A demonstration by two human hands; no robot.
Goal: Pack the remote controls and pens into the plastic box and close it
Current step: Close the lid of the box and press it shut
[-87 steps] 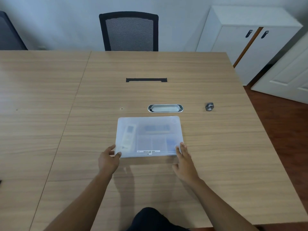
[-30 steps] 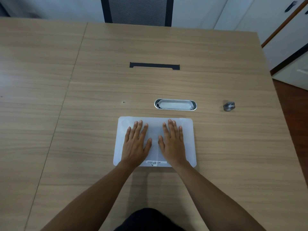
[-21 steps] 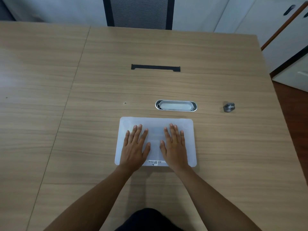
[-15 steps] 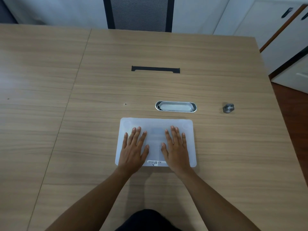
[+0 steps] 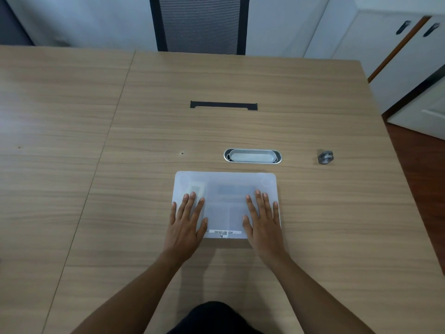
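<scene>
In the head view, the plastic box (image 5: 226, 189) is seen lying flat on the wooden table (image 5: 144, 213), in the middle, just near of the oval metal cable port (image 5: 252, 155). Its cloudy lid is on. A pale remote control (image 5: 196, 189) can be made out through the lid at the far left, and a darker shape beside it; pens cannot be told apart.

The left hand (image 5: 186, 224) is laid flat and open on the near left of the lid, nothing held. The right hand (image 5: 263, 222) is laid flat and open on the near right, nothing held.

The packing looks done. The lid seems to be pressed shut; whether it has clicked cannot be told.

A small grey thing (image 5: 325, 157) is left far right.
</scene>
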